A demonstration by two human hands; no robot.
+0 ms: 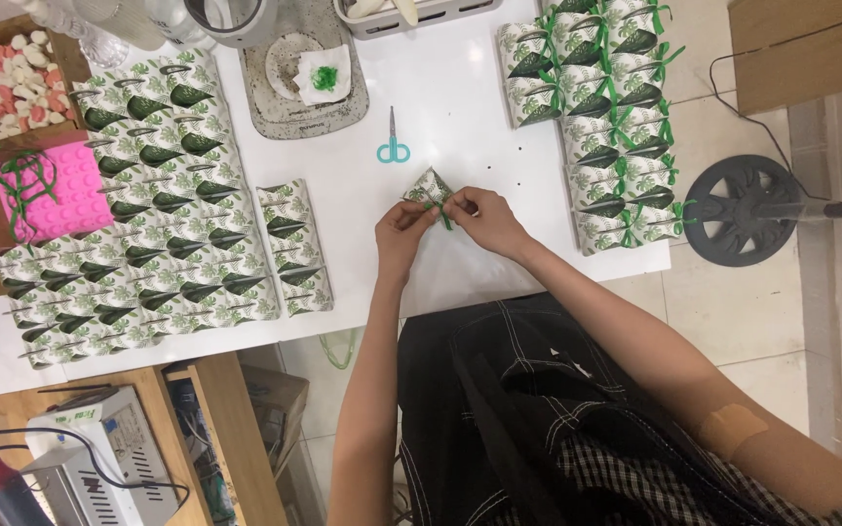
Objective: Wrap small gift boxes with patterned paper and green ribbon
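Pinching from both sides, the left hand (pixel 403 226) and the right hand (pixel 484 216) meet over a small leaf-printed paper box (pixel 430 185) that sits on the white tabletop (pixel 460 107) just in front of the person, a little below the blue-handled scissors (pixel 393 139); the fingers of both hands are closed on a thin green ribbon (pixel 444 212) at the box's near edge, left fingers on one end and right fingers on the other, though whether a knot is already formed under them cannot be told; the box looks like thin folded card, so I judge it very light and easy to push about, stiff along its creases but quick to dent if squeezed on its flat faces; the safest hold seems to be at the folded edges or the gathered top, with light pressure only; the ribbon appears narrow, soft and somewhat slippery, likely to slide through a loose pinch, so it wants a firm grip close to the box rather than far out on the tails; to the left lie rows of flat, untied boxes (pixel 158 195) of the same print, and to the right a stack of finished boxes (pixel 596 117) with green bows; a pink tray (pixel 51 195) draped with more green ribbon sits at the far left, well apart from the hands.
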